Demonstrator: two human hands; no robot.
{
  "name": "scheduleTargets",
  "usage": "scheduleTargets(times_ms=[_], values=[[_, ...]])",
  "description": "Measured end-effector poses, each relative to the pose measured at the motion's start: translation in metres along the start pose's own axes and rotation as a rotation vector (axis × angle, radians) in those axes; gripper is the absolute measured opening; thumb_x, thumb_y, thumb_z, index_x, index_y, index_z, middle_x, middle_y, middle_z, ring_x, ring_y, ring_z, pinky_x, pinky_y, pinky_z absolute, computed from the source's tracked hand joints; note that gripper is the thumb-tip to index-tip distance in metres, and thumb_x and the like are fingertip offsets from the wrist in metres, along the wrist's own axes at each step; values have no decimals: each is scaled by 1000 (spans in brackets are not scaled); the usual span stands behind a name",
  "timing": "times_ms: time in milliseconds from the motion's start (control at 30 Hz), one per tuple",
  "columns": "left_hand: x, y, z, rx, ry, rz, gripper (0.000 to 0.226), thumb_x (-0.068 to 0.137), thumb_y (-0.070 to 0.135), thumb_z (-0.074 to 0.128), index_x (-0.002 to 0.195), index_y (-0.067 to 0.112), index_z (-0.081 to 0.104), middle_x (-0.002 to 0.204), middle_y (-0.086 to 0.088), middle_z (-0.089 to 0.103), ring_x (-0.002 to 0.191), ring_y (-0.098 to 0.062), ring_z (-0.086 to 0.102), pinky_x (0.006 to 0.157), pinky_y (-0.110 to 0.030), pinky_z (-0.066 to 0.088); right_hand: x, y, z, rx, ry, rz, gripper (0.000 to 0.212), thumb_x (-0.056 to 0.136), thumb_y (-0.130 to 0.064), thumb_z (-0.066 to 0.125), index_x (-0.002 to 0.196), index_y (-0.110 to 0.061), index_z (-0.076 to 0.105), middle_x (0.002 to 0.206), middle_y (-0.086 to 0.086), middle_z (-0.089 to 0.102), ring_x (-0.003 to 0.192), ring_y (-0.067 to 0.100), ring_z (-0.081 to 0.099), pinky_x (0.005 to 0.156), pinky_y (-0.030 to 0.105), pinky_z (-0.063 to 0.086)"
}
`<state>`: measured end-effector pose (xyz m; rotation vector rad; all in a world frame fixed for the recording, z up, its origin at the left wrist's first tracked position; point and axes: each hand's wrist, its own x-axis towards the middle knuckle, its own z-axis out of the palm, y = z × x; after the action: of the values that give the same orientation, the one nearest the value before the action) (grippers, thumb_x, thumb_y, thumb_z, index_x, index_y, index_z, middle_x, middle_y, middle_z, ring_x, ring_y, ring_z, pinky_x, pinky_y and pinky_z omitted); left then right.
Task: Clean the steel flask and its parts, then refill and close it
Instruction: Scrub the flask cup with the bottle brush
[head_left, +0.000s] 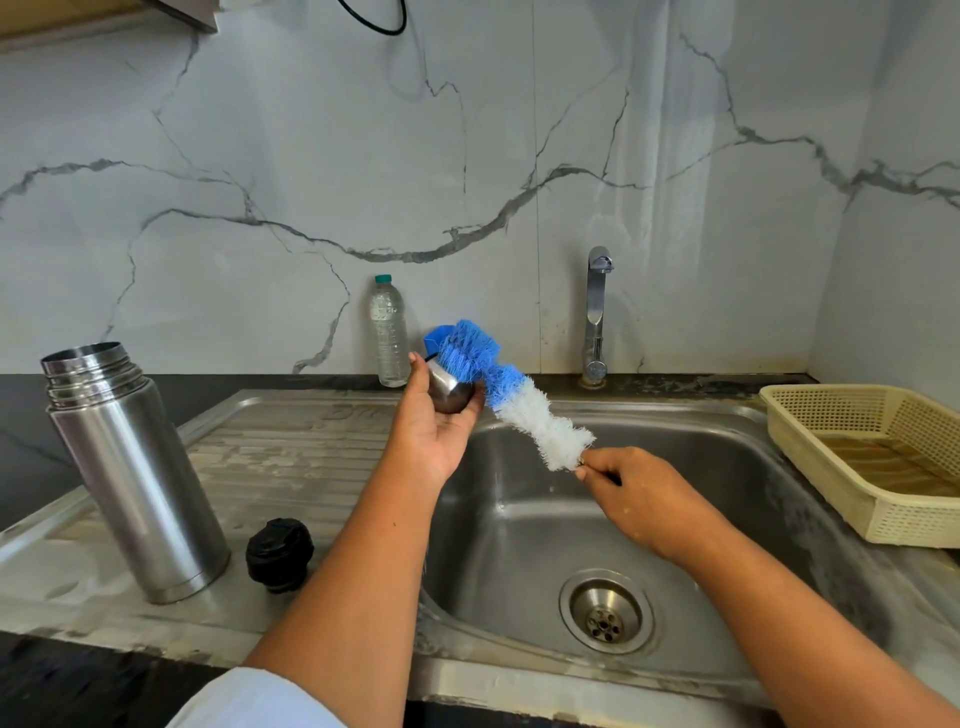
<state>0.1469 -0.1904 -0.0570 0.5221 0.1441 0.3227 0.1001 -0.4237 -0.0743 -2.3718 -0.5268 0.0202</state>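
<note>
The open steel flask (132, 473) stands upright on the sink's drainboard at the left, its threaded mouth uncovered. Beside its base lies the black stopper (279, 555). My left hand (439, 421) holds the small steel cup lid (451, 392) above the sink's left rim. My right hand (641, 499) grips the wire handle of a bottle brush (511, 397) with blue and white bristles; the blue end of the brush rests against the cup lid.
The steel sink basin (519, 519) with its drain (605, 616) lies below my hands. A tap (596, 317) stands behind it, a clear plastic water bottle (389, 332) at the wall, and a cream plastic basket (872, 457) on the right.
</note>
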Motion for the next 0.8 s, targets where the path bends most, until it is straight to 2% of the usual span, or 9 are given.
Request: scheduleTargets(times_ms=[67, 167, 300, 400, 533, 633, 733, 800], values=[[0, 3, 2, -6, -15, -22, 47, 106, 43, 52, 131, 4, 60, 123, -24, 71, 115, -40, 68, 105, -54, 51, 1, 0, -2, 13, 14, 4, 34, 106, -31, 49, 73, -30, 58, 65, -4, 53, 56, 9, 44, 53, 23, 37], [-4, 3, 5, -16, -19, -42, 37, 106, 25, 46, 134, 2, 57, 125, -27, 67, 115, -41, 66, 100, -52, 54, 1, 2, -3, 20, 31, 3, 34, 106, -30, 50, 73, -29, 58, 64, -4, 53, 56, 9, 44, 53, 23, 38], [-8, 1, 5, 19, 3, -58, 32, 106, 20, 56, 132, 1, 55, 126, -28, 65, 112, -41, 67, 91, -53, 59, 2, 0, -2, 40, 33, 4, 31, 106, -31, 49, 76, -30, 60, 66, -4, 55, 56, 9, 46, 54, 24, 39], [-1, 7, -1, 3, 52, 16, 37, 102, 21, 64, 132, 3, 56, 131, -26, 62, 113, -38, 66, 80, -50, 62, 1, 2, -3, 2, 6, 2, 33, 106, -30, 49, 75, -30, 58, 66, -5, 55, 57, 8, 46, 55, 22, 39], [-4, 2, -3, 170, 30, 13, 32, 99, 21, 65, 128, 6, 61, 130, -22, 64, 110, -34, 69, 74, -44, 64, 2, 1, -1, -3, 12, 11, 31, 106, -30, 49, 78, -29, 61, 66, -5, 55, 55, 9, 46, 53, 21, 39], [-4, 0, -1, 196, 34, 28, 35, 97, 21, 68, 129, 8, 61, 130, -21, 63, 112, -36, 67, 75, -45, 64, 3, 1, -2, 7, 36, 17, 26, 106, -30, 48, 87, -26, 65, 69, -4, 58, 56, 8, 47, 53, 21, 39], [4, 7, -8, 184, 83, 74, 40, 95, 25, 71, 132, 12, 61, 134, -20, 61, 115, -35, 65, 76, -43, 63, 1, 2, -1, -39, -7, 13, 24, 107, -31, 48, 90, -31, 64, 72, -5, 61, 58, 8, 50, 55, 20, 41], [1, 5, -9, 245, 40, 35, 34, 96, 22, 69, 127, 12, 62, 132, -20, 63, 114, -35, 66, 83, -46, 62, 2, 1, 1, -39, -10, 15, 24, 107, -30, 47, 91, -30, 65, 72, -5, 60, 58, 8, 50, 55, 20, 41]])
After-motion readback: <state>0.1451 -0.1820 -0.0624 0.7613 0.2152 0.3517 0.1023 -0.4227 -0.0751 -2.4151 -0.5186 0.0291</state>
